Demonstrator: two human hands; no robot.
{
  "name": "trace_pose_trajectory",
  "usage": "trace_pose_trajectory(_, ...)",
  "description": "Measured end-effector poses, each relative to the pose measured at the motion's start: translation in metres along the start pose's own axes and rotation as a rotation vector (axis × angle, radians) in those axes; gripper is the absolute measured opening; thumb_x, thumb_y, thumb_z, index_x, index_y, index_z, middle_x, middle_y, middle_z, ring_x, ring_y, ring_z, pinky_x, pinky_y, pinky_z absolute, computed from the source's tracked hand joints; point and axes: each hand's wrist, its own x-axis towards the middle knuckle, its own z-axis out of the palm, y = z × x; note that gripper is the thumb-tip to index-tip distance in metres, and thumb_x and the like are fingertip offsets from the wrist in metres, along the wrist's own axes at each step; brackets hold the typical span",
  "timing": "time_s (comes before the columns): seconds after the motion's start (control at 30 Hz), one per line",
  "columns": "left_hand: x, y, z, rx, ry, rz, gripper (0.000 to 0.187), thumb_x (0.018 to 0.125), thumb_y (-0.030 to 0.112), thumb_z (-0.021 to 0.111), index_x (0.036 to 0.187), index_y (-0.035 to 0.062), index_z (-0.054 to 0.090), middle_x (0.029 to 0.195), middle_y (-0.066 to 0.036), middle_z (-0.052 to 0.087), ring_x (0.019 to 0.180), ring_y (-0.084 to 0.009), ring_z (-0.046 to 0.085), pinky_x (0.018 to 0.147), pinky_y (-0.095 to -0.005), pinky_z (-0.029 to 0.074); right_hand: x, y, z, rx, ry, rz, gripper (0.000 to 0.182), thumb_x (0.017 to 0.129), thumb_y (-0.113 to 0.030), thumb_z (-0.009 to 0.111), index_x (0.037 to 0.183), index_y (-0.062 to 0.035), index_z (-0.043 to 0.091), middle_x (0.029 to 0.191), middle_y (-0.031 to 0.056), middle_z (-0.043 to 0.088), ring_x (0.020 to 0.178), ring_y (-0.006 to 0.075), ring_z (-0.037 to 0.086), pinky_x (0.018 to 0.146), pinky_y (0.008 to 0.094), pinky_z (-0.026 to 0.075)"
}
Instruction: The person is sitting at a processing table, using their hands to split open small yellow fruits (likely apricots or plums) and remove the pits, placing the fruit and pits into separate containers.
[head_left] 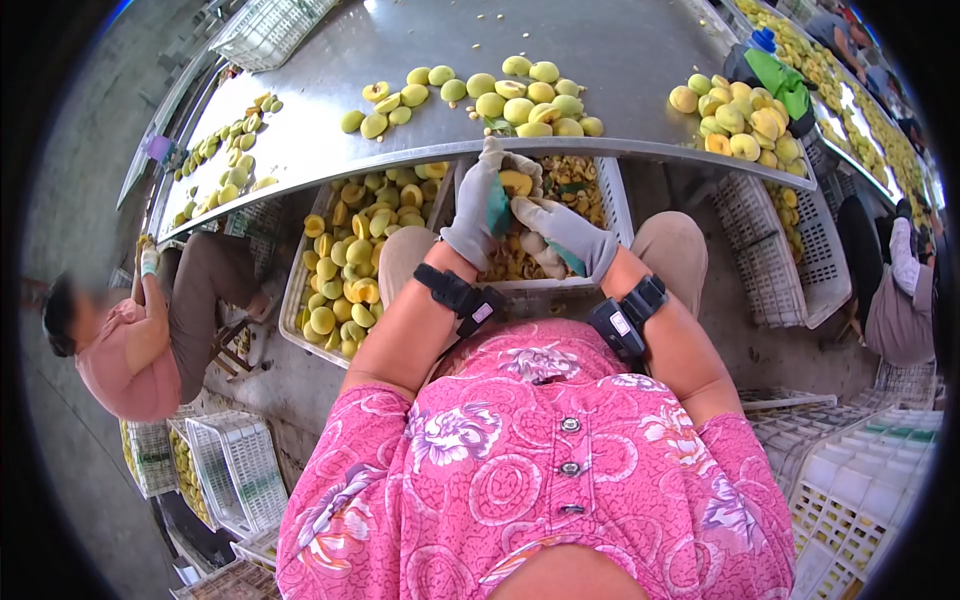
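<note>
My left hand (pixel 478 208), in a grey glove with a green patch, is closed around a yellow peach half (pixel 516 183) whose cut face looks up. Close by on the right, my right hand (pixel 572 232) in a matching glove has its fingers curled together towards the peach half. Whatever those fingers hold, if anything, is hidden. Below both hands, a white crate (pixel 615 200) under the table edge contains pits and scraps. Beside my left forearm, another crate (pixel 300 290) is full of yellow-green peaches (pixel 350 270).
Peaches (pixel 540 95) lie on the metal table (pixel 330 60) ahead, with a larger pile (pixel 745 120) to the right. A co-worker (pixel 135 340) sits at the left. Crates (pixel 240 470) stand behind on the left, and more crates (pixel 860 480) on the right.
</note>
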Motion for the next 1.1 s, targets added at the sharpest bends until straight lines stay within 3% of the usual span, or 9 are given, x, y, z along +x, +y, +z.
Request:
trace_pose_trajectory(0.3,-0.012,-0.002,-0.01,0.24,-0.107,0.079,0.06,0.092,0.059,0.048,0.079,0.0018,0.06,0.081,-0.015,0.063,0.068,-0.0252,0.061,0.062,-0.0354,0.053,0.014,0.031,-0.013,0.658,-0.655,0.134,0.038,0.099,-0.047,0.044,0.098,-0.0107,0.054,0.057,-0.009,0.035,0.036,0.0011,0.03,0.03,0.02,0.022)
trace_pose_trajectory(0.47,-0.012,-0.002,-0.018,-0.162,-0.084,-0.105,0.051,0.094,0.056,0.047,0.083,0.0066,0.058,0.084,-0.012,0.061,0.076,-0.0275,0.061,0.069,-0.0415,0.055,0.02,0.035,-0.009,0.746,-0.715,0.131,0.038,0.1,-0.046,0.042,0.103,-0.0092,0.052,0.058,-0.0093,0.034,0.034,-0.0004,0.028,0.029,0.0183,0.021)
trace_pose_trajectory(0.57,-0.009,-0.002,-0.027,-0.429,0.012,-0.045,0.048,0.094,0.053,0.047,0.082,0.0078,0.057,0.086,-0.012,0.062,0.078,-0.0275,0.061,0.072,-0.0421,0.054,0.024,0.037,-0.005,0.759,-0.817,0.123,0.04,0.1,-0.047,0.041,0.104,-0.0088,0.051,0.058,-0.0087,0.034,0.035,-0.0003,0.028,0.029,0.0186,0.023)
trace_pose_trajectory(0.67,-0.016,0.025,-0.061,-0.311,0.19,0.059,0.047,0.094,0.052,0.049,0.084,0.0074,0.059,0.086,-0.011,0.063,0.079,-0.0259,0.062,0.073,-0.0425,0.055,0.025,0.039,-0.006,0.73,-0.846,0.117,0.042,0.099,-0.05,0.04,0.102,-0.0093,0.051,0.058,-0.0089,0.033,0.036,0.0001,0.026,0.029,0.019,0.021)
trace_pose_trajectory(0.8,-0.066,0.081,-0.123,0.358,0.501,0.215,0.052,0.096,0.049,0.049,0.087,0.0002,0.065,0.087,-0.01,0.066,0.074,-0.0205,0.063,0.074,-0.0353,0.053,0.03,0.05,-0.022,0.537,-0.509,0.125,0.041,0.097,-0.055,0.042,0.098,-0.0144,0.051,0.058,-0.0097,0.034,0.039,0.0009,0.03,0.034,0.0188,0.024)
trace_pose_trajectory(0.93,-0.104,0.091,-0.215,1.089,0.867,0.255,0.04,0.095,0.039,0.055,0.093,0.0004,0.068,0.093,-0.01,0.067,0.091,-0.0223,0.062,0.085,-0.0343,0.047,0.032,0.057,-0.028,0.447,-0.18,0.193,0.04,0.095,-0.057,0.046,0.095,-0.0175,0.051,0.06,-0.0107,0.039,0.043,0.0022,0.033,0.04,0.0211,0.028)
trace_pose_trajectory(0.97,-0.112,0.093,-0.218,1.092,0.862,0.254,0.04,0.095,0.039,0.055,0.093,0.0004,0.068,0.093,-0.01,0.067,0.091,-0.0223,0.062,0.085,-0.0343,0.047,0.035,0.06,-0.029,0.438,-0.145,0.212,0.04,0.094,-0.057,0.046,0.094,-0.0174,0.051,0.06,-0.0106,0.039,0.044,0.0027,0.033,0.04,0.0215,0.027)
trace_pose_trajectory(1.03,-0.115,0.097,-0.218,1.85,0.816,0.218,0.034,0.09,0.035,0.06,0.102,0.0039,0.067,0.106,-0.014,0.064,0.102,-0.0289,0.058,0.09,-0.0385,0.045,0.036,0.06,-0.031,0.412,-0.106,0.223,0.04,0.094,-0.057,0.046,0.091,-0.0176,0.052,0.061,-0.0099,0.04,0.044,0.0045,0.033,0.041,0.0224,0.027)
trace_pose_trajectory(1.1,-0.089,0.097,-0.192,1.839,0.727,0.366,0.035,0.089,0.034,0.062,0.108,0.0044,0.064,0.111,-0.016,0.061,0.106,-0.0305,0.056,0.091,-0.0395,0.044,0.037,0.061,-0.029,0.399,-0.096,0.213,0.04,0.094,-0.057,0.046,0.09,-0.0177,0.052,0.06,-0.0098,0.04,0.044,0.0053,0.033,0.041,0.0228,0.027)
